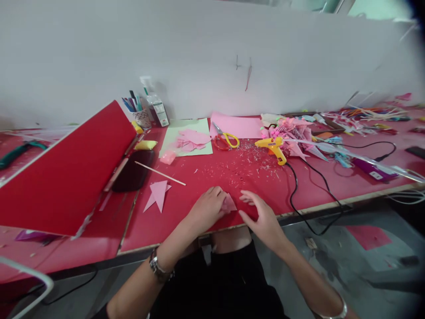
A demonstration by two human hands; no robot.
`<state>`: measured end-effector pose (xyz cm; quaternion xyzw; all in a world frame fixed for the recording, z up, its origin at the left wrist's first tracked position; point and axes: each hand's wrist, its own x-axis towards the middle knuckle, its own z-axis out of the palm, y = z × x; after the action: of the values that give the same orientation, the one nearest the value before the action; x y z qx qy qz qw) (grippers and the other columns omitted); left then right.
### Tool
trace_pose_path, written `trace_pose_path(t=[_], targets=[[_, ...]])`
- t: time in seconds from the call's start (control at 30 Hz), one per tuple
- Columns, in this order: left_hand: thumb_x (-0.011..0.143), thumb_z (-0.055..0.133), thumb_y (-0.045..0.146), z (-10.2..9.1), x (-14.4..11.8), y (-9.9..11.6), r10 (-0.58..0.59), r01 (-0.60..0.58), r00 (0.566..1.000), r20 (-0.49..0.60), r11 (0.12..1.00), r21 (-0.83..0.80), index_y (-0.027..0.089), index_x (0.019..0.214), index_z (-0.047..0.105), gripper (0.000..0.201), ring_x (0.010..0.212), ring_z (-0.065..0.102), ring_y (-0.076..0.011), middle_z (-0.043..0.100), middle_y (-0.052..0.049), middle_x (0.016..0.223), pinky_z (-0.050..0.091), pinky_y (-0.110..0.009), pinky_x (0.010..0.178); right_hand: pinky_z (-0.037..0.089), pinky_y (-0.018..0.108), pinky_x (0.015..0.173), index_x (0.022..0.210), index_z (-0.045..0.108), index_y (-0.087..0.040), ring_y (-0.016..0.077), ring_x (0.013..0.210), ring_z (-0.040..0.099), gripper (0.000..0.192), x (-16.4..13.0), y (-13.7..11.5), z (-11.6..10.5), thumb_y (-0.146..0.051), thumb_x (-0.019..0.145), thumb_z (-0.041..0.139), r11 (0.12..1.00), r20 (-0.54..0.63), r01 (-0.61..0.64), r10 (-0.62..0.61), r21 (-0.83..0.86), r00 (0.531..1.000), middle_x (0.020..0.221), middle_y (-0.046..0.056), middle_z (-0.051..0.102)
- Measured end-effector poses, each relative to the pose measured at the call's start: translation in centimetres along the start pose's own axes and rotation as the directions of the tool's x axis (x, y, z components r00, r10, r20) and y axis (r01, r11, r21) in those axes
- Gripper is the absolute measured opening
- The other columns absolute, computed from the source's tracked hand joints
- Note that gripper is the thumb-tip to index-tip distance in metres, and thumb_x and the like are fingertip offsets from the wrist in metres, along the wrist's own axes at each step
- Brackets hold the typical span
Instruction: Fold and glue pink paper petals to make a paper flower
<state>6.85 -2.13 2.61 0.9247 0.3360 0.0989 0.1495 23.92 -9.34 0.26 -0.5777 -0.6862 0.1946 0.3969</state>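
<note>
A long desk (pixel 232 177) covered in red runs across the view and butts against a plain white wall (pixel 212 53). Its near edge shows bare board over a dark frame, and grey floor (pixel 332 266) lies below with a red sheet on it.

At the near edge, both hands work on a small folded pink paper piece (pixel 229 204). The left hand (pixel 207 208) lies curled over the piece and presses on it, fingers bent onto its left side. The right hand (pixel 260 217) rests flat on the desk just beside it, fingers spread and loose, holding nothing; whether its fingertips touch the paper is hard to tell. A watch sits on the left wrist and a bangle on the right.

To the left lies a pink paper cutout (pixel 157 194) with pointed tips, and near it a thin wooden stick (pixel 159 173). Further left a large red board (pixel 66 173) leans tilted over a dark pouch (pixel 133 170). Towards the wall a pale green sheet (pixel 187 137) carries pink scraps, a pink sheet (pixel 237 126) lies beside it, and scissors (pixel 224 138) with yellow and red handles rest between them. A cup of pens (pixel 139 113) stands by the wall. A yellow glue gun (pixel 274 148) lies right of centre, its black cord trailing off the edge, with small paper shreds scattered around. The far right is crowded with pink and coloured craft clutter (pixel 299 133).
</note>
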Motion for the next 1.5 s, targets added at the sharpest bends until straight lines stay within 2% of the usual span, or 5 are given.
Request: trace_pose_path(t=[0.17,0.4,0.57,0.93,1.5], targets=[[0.078,0.041,0.008,-0.6,-1.1,-0.9,-0.016,-0.016,0.994,-0.105,0.954,-0.298,0.016,0.083,0.05,0.013,0.079,0.049,-0.0166,0.054,-0.004,0.084,0.04,-0.031,0.074,0.045,0.037,0.083,0.119,0.038,-0.023,0.0189,0.095,0.053,0.047,1.6,0.2,-0.5,-0.023,0.075,0.054,0.974,0.009,-0.047,0.046,0.221,0.999,0.104,0.008,0.053],[0.077,0.05,0.017,-4.1,-0.7,-2.1,-0.228,-0.12,0.933,-0.277,0.531,-0.839,0.018,0.075,0.049,0.002,0.076,0.05,-0.0124,0.053,0.0,0.079,0.039,-0.024,0.072,0.042,0.037,0.087,0.132,0.017,-0.027,0.0203,0.105,0.047,0.087,5.9,-2.4,-0.7,-0.031,0.062,0.069,0.909,0.226,0.05,-0.156,0.414,0.962,0.124,0.009,0.04],[0.074,0.054,0.015,-5.8,0.6,-3.1,-0.186,-0.191,0.934,-0.306,0.463,-0.865,0.017,0.071,0.05,0.005,0.07,0.048,-0.0104,0.049,0.002,0.072,0.039,-0.022,0.069,0.042,0.032,0.082,0.121,0.038,-0.024,0.0186,0.099,0.048,0.059,10.2,-5.4,-0.9,-0.031,0.069,0.064,0.899,0.188,0.302,-0.371,0.317,0.909,0.114,0.007,0.047],[0.066,0.058,0.015,-5.1,3.0,-7.7,-0.065,-0.179,0.925,-0.373,0.794,-0.581,0.018,0.111,0.041,0.048,0.105,0.042,-0.0204,0.045,-0.008,0.114,0.031,-0.035,0.092,0.043,0.026,0.068,0.091,0.047,-0.019,0.0144,0.076,0.05,0.034,15.4,-4.3,1.0,-0.032,0.065,0.066,0.883,0.156,0.36,-0.418,0.302,0.895,0.087,0.002,0.051],[0.062,0.044,0.01,-1.7,3.1,-8.3,-0.146,0.024,0.977,-0.158,0.804,-0.593,0.015,0.05,0.039,0.014,0.048,0.038,-0.0073,0.039,0.005,0.049,0.027,-0.018,0.045,0.039,0.023,0.061,0.078,0.052,-0.019,0.0126,0.066,0.049,0.021,14.4,-2.5,4.5,-0.032,0.067,0.063,0.895,0.15,0.259,-0.331,0.364,0.932,0.072,-0.001,0.053]])
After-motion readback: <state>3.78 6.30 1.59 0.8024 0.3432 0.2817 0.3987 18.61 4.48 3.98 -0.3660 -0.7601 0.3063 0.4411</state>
